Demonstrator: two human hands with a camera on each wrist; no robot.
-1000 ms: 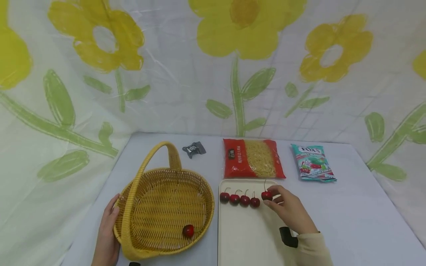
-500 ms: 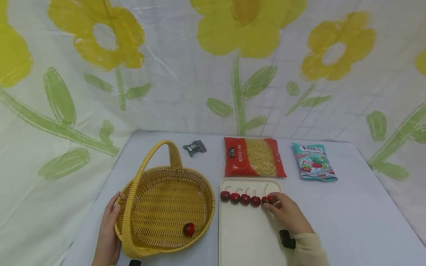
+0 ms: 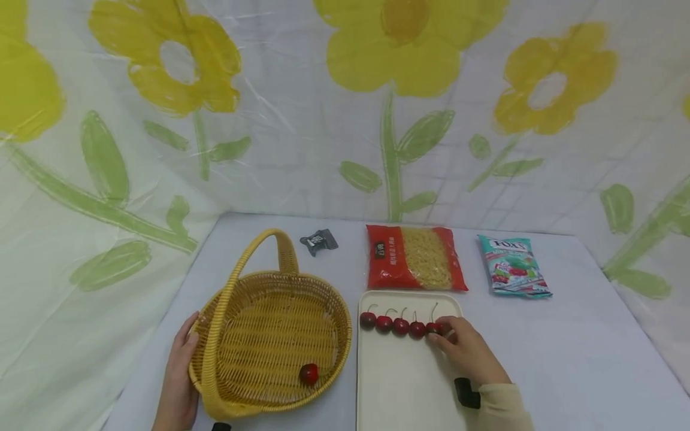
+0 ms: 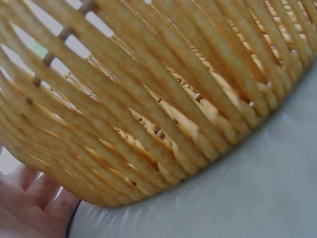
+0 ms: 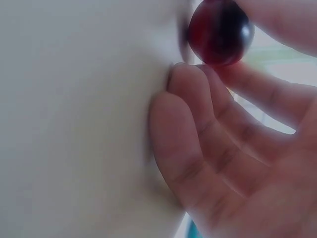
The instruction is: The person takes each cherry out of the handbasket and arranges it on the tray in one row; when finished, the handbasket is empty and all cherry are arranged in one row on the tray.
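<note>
A yellow wicker basket [image 3: 269,350] with a tall handle stands at the left, one dark red cherry [image 3: 309,374] lying on its floor. My left hand [image 3: 179,374] rests against the basket's left outer side, its fingers [image 4: 44,191] laid along the weave. To the right, a cream tray [image 3: 406,383] bears a row of stemmed cherries [image 3: 401,326] along its far end. With thumb and fingers my right hand [image 3: 468,352] pinches the rightmost cherry [image 3: 432,327], low at the tray beside that row. The right wrist view shows this cherry [image 5: 218,32] between thumb and fingers.
Behind the tray lies a red bag of pasta [image 3: 415,257], and a teal candy bag [image 3: 514,266] is at its right. A small dark grey wrapped packet [image 3: 319,241] sits behind the basket. A flower-printed sheet [image 3: 302,149] hangs at the back.
My right hand has lowered the cherry to the tray and brought it left, to the end of the row. The left hand keeps its place at the basket.
</note>
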